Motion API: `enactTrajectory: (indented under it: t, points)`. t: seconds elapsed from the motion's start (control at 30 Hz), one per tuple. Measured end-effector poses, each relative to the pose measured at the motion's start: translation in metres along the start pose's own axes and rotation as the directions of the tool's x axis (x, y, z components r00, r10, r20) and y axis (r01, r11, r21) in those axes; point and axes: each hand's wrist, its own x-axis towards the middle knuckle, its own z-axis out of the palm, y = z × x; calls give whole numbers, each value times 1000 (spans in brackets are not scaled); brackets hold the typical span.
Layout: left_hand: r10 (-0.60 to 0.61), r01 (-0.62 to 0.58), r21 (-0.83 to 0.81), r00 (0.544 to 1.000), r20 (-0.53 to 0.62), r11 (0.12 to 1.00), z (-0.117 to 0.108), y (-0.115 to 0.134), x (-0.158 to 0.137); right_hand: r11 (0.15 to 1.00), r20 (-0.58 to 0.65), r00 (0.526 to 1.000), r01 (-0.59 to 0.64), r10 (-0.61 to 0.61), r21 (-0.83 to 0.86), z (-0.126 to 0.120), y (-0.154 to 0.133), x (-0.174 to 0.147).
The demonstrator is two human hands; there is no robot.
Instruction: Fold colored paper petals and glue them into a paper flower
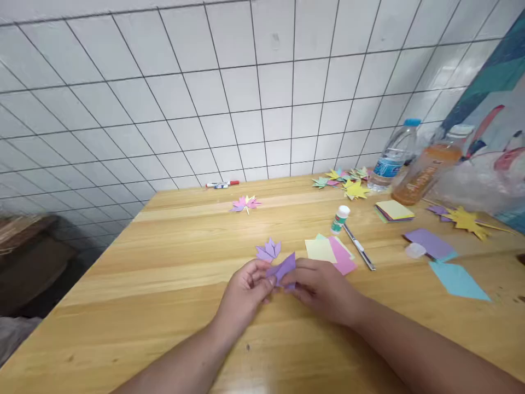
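Between my two hands is a folded piece of purple paper [283, 268], held just above the table. My left hand [250, 284] pinches its left side between thumb and fingers. On the right side, my right hand [318, 284] grips the paper with its fingertips; part of the paper is hidden behind those fingers. Just beyond my left hand lies a purple folded paper leaf shape [269, 250]. Close to my right hand are loose sheets of cream paper [320, 250] and pink paper [343, 257].
A glue stick [340, 219] stands beside a utility knife [360, 247]. Markers [222, 185] and a multicoloured paper leaf [245, 204] lie farther back. To the right are a water bottle [394, 156], an orange drink bottle [429, 167], a paper stack [394, 210] and blue paper [459, 280].
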Motion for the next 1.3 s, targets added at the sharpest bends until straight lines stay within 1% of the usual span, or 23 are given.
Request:
enactTrajectory:
  t: [0.1, 0.2, 0.27, 0.33, 0.4, 0.47, 0.57, 0.63, 0.73, 0.87, 1.03, 1.2, 1.3]
  points:
    - [-9, 9, 28, 1000, -1, 1000, 2, 1, -3, 992, -81, 991, -105, 111, 73, 2, 1, 4]
    - [-17, 17, 72, 1000, 3, 997, 3, 2, -4, 963, -130, 962, -218, 240, 159, 4, 0, 7]
    - [-14, 13, 98, 1000, 11, 995, 3, 3, -5, 917, -137, 926, -312, 352, 246, 4, -1, 9]
    - [-5, 2, 115, 1000, 28, 993, 3, 4, -5, 848, -116, 881, -395, 459, 353, 5, -2, 9]
    - [2, -7, 121, 999, 48, 993, 2, 3, -6, 786, -83, 853, -432, 515, 443, 5, -3, 9]
    - [-12, 2, 134, 997, 76, 991, 1, 2, -7, 761, -74, 852, -421, 519, 493, 5, -3, 9]
    - [-58, 37, 182, 992, 111, 983, 2, 1, -8, 764, -95, 860, -388, 501, 516, 5, -2, 10]
    - [-72, 47, 221, 992, 105, 974, 3, 1, -9, 767, -102, 862, -380, 496, 516, 6, -2, 10]
    - [-72, 48, 250, 993, 88, 967, 4, 1, -8, 776, -124, 858, -378, 498, 505, 7, -2, 9]
    - [-68, 46, 247, 994, 82, 968, 5, 2, -8, 767, -138, 854, -365, 501, 527, 8, -2, 9]
    - [-35, 6, 226, 992, 121, 974, 6, 5, -11, 765, -138, 867, -335, 478, 550, 10, -4, 9]
    - [-44, 29, 213, 997, 65, 977, 8, 5, -8, 788, -130, 879, -334, 458, 516, 15, -4, 6]
    - [-46, 39, 188, 998, 37, 981, 7, 3, -6, 779, -149, 866, -338, 476, 528, 15, -6, 6]
